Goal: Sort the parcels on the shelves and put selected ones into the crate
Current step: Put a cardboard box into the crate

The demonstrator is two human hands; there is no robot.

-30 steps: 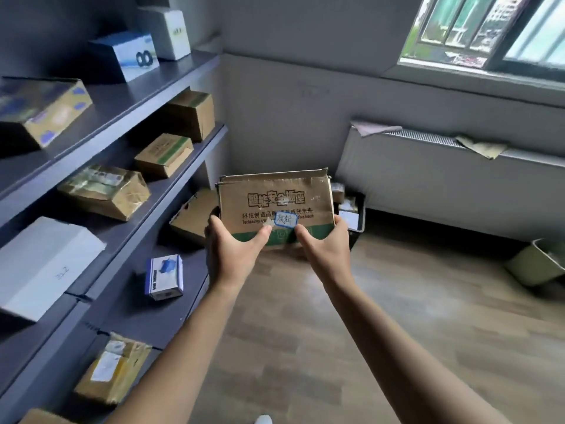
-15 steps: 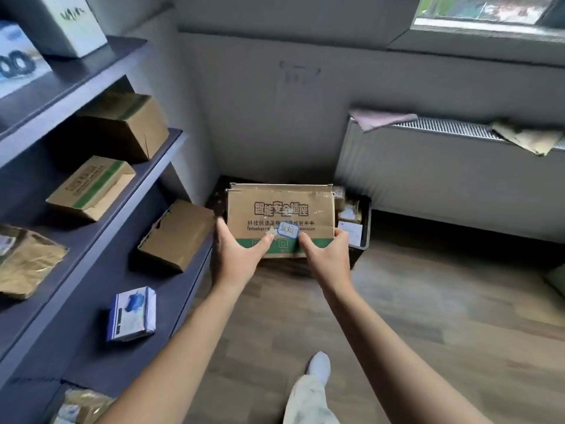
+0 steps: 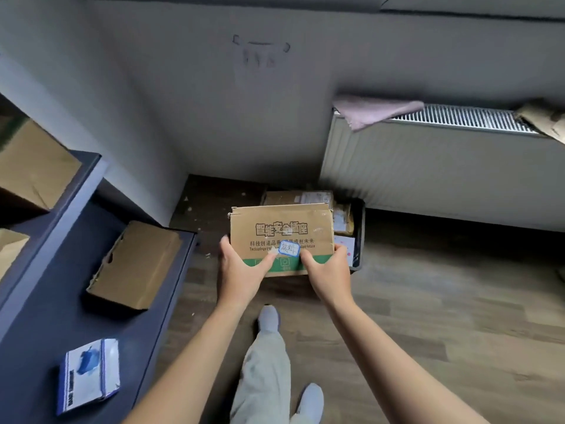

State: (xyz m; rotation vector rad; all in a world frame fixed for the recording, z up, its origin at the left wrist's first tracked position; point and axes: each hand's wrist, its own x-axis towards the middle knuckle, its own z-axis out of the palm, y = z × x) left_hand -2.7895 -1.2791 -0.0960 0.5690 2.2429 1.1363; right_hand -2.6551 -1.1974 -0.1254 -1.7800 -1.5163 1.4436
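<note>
I hold a brown cardboard parcel (image 3: 281, 228) with a green stripe, printed lettering and a blue-edged sticker in front of me. My left hand (image 3: 241, 270) grips its lower left corner, thumb on the front. My right hand (image 3: 328, 273) grips the lower right corner the same way. The parcel hangs above the near left part of a dark crate (image 3: 359, 237) on the floor by the wall. Several parcels lie in the crate, mostly hidden behind the held one.
Dark shelves (image 3: 61, 301) run along the left with a flat brown box (image 3: 137, 264), a small blue-and-white box (image 3: 88, 374) and further brown boxes (image 3: 30, 166). A white radiator (image 3: 443, 172) with cloths on top stands at the right. My legs are on the wood floor.
I have stepped forward and looked down. The parcel, still held in both hands, has come closer to the crate, and the upper shelves and window have left the view.
</note>
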